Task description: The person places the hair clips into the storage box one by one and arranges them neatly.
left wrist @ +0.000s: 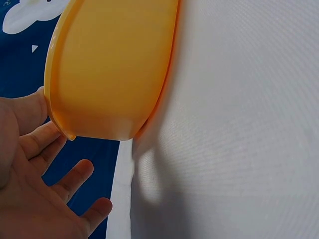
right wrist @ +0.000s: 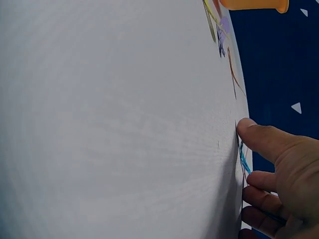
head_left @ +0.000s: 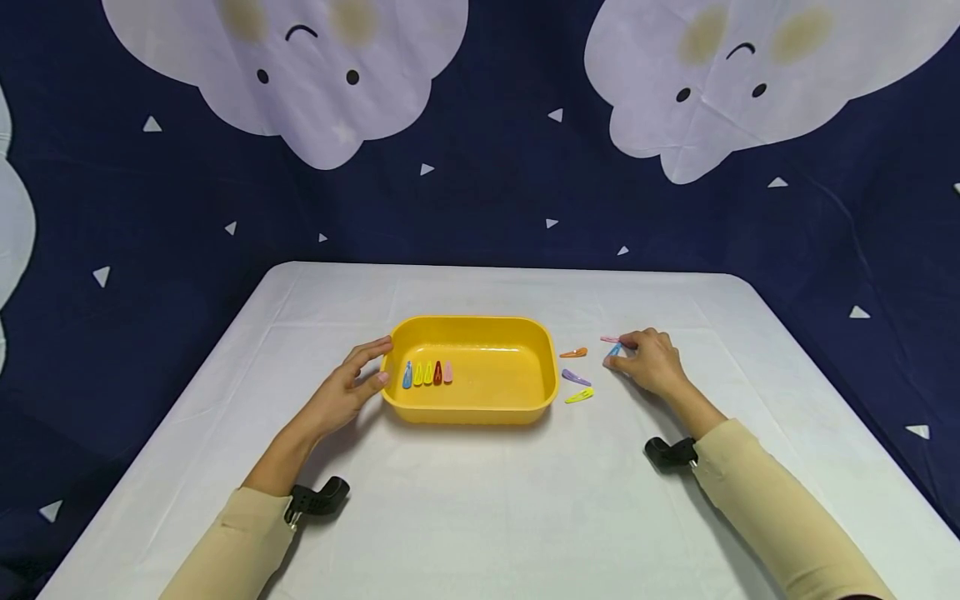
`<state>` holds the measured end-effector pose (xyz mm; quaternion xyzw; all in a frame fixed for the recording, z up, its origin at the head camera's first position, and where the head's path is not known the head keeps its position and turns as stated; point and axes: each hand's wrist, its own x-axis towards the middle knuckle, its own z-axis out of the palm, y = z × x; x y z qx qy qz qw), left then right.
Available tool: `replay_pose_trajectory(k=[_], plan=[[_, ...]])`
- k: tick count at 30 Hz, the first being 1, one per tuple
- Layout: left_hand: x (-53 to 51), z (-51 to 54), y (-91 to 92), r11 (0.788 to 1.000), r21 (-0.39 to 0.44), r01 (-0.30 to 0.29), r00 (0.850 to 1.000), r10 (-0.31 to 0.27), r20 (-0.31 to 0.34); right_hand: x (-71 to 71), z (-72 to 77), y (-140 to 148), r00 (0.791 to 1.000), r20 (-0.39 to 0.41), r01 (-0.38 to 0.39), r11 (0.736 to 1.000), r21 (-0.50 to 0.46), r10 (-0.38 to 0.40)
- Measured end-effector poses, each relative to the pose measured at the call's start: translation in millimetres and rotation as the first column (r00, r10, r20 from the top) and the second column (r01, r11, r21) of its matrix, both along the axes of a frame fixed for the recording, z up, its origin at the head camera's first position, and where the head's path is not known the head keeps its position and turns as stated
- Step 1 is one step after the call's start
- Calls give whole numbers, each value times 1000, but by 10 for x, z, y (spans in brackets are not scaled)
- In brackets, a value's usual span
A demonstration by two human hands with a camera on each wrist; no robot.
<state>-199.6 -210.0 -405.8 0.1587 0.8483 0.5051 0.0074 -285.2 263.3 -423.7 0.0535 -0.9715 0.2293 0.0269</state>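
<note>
Head view: my right hand (head_left: pixel 651 362) is at work to the right of a yellow tray (head_left: pixel 502 375) on a white bench (head_left: pixel 487 500), thumb and forefinger pinching a blue hair clip (head_left: pixel 615 350). A pink clip (head_left: pixel 609 339) lies just beside those fingertips, while an orange clip (head_left: pixel 574 353), a purple clip (head_left: pixel 576 378) and a yellow clip (head_left: pixel 580 395) sit near the tray's right end. My left hand (head_left: pixel 343 396) rests against the tray's left end, fingers relaxed and apart, touching the rim. Inside the tray, towards its left end, five clips (head_left: pixel 428 373) line up side by side: blue, two yellow, dark red and pink. Beyond the tray hangs a navy backdrop (head_left: pixel 495 208).
</note>
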Motion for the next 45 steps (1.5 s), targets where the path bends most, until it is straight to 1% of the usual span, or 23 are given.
replay_pose_trajectory(k=[13,22,32,41,45], plan=[[-4,20,-4,1000,-7,-3,1000,3,-2,5,4,-34,1000,-8,15,1000,9,-15],[-12,15,-6,1000,-8,3,1000,-3,-20,1,-7,-37,1000,-19,15,1000,12,-15],[-6,10,-3,1000,-13,5,1000,-5,-8,4,-13,-19,1000,-17,8,1000,23,-8],[-2,18,-1,1000,-17,4,1000,-4,3,33,78,-13,1000,-5,-12,1000,9,12],[4,13,-7,1000,-19,2,1000,-2,1,40,158,-30,999,-9,-31,999,-13,31]])
